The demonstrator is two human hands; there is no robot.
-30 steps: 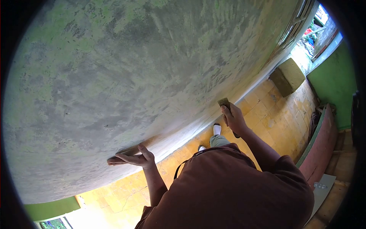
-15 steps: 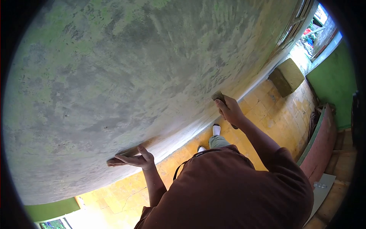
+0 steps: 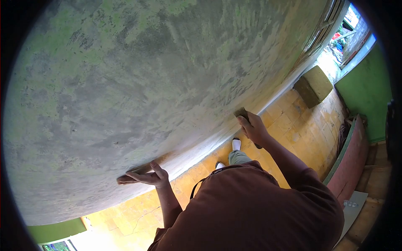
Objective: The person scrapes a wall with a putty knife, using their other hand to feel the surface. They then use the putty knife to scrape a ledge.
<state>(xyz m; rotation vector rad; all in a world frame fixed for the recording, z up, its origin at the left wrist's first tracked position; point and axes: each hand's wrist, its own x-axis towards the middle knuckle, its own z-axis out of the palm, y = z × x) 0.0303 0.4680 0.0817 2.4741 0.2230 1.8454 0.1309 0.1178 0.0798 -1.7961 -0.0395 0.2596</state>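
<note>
A patchy grey and green wall (image 3: 167, 75) fills the upper left of the view. My left hand (image 3: 148, 176) rests against its lower part, fingers stretched out and thumb raised, with a dark patch beside it that may be shadow. Further right, my right hand (image 3: 253, 127) is wrapped round a scraper (image 3: 240, 112). The scraper's flat end points up toward the wall, and its handle end shows below the fist. Whether the blade touches the wall I cannot tell.
Below lies a yellow tiled floor (image 3: 289, 125), with my white-covered feet near the wall's base. A brown block (image 3: 314, 86) stands by the bright opening at upper right. A curved reddish panel (image 3: 349, 163) and a white sheet (image 3: 354, 213) are at the right, near a green wall (image 3: 366, 92).
My right hand and the scraper have moved slightly down and to the right. My left hand stays in nearly the same place on the wall.
</note>
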